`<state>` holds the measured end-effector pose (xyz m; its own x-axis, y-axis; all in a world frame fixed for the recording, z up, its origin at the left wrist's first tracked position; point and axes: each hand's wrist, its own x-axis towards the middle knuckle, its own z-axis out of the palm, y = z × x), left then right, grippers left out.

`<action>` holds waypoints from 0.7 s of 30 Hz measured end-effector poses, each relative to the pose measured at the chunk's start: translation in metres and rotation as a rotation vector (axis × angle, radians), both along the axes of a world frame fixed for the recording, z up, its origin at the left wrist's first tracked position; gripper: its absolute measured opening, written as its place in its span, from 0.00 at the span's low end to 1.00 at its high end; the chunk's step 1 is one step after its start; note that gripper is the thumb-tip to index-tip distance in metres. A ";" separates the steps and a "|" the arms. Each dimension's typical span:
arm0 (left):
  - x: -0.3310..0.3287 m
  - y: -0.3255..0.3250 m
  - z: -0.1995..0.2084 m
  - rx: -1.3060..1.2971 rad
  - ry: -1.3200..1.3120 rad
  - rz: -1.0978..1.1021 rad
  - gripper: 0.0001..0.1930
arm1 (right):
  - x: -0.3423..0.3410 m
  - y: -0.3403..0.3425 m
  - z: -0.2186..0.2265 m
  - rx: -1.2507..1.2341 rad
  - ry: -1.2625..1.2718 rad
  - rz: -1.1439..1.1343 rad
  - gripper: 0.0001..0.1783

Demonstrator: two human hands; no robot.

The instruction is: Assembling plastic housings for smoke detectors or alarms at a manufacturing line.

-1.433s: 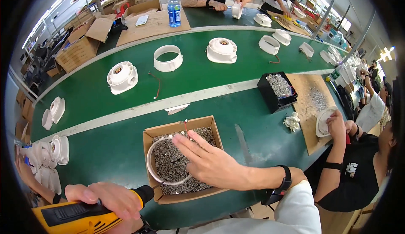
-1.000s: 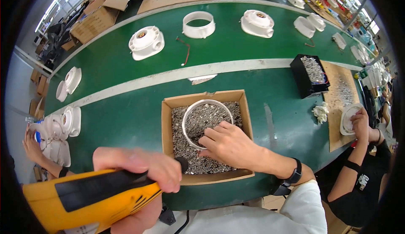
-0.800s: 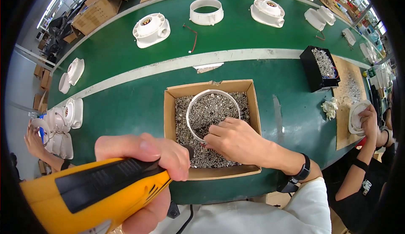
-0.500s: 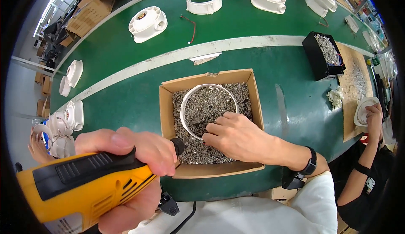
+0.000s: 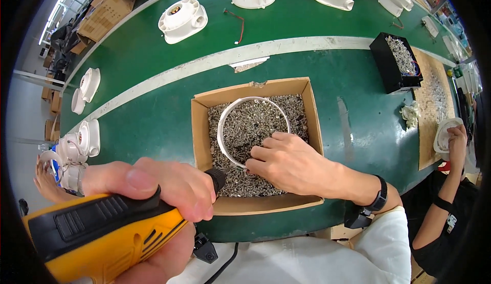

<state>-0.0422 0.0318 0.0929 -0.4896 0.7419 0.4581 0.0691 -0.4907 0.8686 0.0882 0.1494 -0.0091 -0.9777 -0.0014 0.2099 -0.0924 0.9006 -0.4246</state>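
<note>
My left hand [image 5: 176, 187] is wrapped around a yellow and black power screwdriver [image 5: 102, 233], its black chuck end pointing at the left side of an open cardboard box [image 5: 202, 146]. Small silver screws [image 5: 230, 184] fill the box. A thin white plastic ring [image 5: 221, 135] lies over the screws, tilted. My right hand [image 5: 286, 164] is closed with curled fingers at the ring's near right rim, covering that stretch of it. The fingertips are partly hidden, so whether they also pinch a screw cannot be seen.
Beyond a pale divider stand white round housings [image 5: 182, 20], a wide white ring [image 5: 253, 0] and a red cable [image 5: 242, 28]. On the right are a black bin of screws [image 5: 391, 69] and a co-worker's hand [image 5: 456, 139] at a white part. More housings [image 5: 88, 138] stand left, beside another person's hand.
The view has shifted slightly, so the far parts sit higher and a little to the right. The screwdriver has moved slightly down and right. My right hand stays at the ring.
</note>
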 end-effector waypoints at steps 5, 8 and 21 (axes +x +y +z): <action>0.000 0.005 0.000 -0.004 -0.007 -0.027 0.38 | 0.000 0.002 0.000 -0.021 0.026 -0.001 0.05; 0.000 0.007 -0.002 -0.004 -0.016 -0.039 0.38 | 0.000 0.002 0.001 -0.021 0.014 0.002 0.05; -0.010 0.005 -0.004 0.026 0.115 -0.011 0.38 | -0.001 0.002 0.002 -0.025 0.017 0.005 0.05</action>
